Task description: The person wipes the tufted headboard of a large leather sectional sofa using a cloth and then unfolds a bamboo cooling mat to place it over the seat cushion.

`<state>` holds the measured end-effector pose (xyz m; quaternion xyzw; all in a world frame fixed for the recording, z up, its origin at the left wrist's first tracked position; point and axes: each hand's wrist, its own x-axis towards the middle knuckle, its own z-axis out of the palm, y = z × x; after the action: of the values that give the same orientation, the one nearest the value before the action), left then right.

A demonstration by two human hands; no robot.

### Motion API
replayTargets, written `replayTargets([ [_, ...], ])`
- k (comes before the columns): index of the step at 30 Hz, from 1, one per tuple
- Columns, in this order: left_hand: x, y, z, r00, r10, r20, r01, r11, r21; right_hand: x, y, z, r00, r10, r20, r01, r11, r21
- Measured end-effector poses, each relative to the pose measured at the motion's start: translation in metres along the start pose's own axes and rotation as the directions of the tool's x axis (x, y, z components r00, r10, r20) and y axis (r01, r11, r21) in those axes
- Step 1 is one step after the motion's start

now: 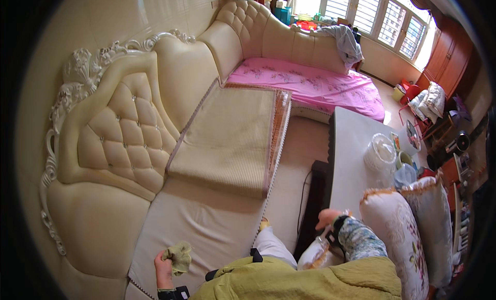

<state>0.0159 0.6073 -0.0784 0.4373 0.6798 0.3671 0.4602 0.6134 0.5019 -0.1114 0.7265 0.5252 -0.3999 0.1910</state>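
My left hand [163, 264] is closed on a crumpled olive-green cloth [180, 258], above the bare cream seat of the sofa [201, 218]. My right hand [327, 218] is by the near edge of the grey-topped table [350, 160], close to a white cushion with orange trim [316, 253]; whether it grips the cushion cannot be made out. Ahead on the seat lies a folded beige woven mat [228, 137]. Behind it a pink floral cover [310, 83] spreads over the far seat.
White embroidered cushions [395, 230] lean at the table's near end. A lidded plastic tub [379, 152] and a clear container [405, 175] stand on the table. A black cable [302, 199] runs along the floor. The tufted backrest [124, 133] rises at left; a red chair holding pillows [428, 102] stands at right.
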Motion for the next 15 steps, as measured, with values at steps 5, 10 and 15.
replayTargets([
  [5,0.041,0.053,0.059,0.998,-0.057,0.026,0.058,0.996,-0.067,-0.003,-0.004,-0.002,0.986,-0.160,0.035,0.164,0.967,-0.197],
  [10,0.083,0.112,0.107,0.988,-0.019,0.151,0.005,0.995,0.095,0.028,0.005,-0.017,0.980,-0.077,0.185,0.083,0.996,-0.026],
  [15,0.097,0.156,0.158,0.955,-0.008,0.297,-0.043,0.986,0.163,0.044,0.008,-0.054,0.985,-0.069,0.158,0.026,0.966,0.257],
])
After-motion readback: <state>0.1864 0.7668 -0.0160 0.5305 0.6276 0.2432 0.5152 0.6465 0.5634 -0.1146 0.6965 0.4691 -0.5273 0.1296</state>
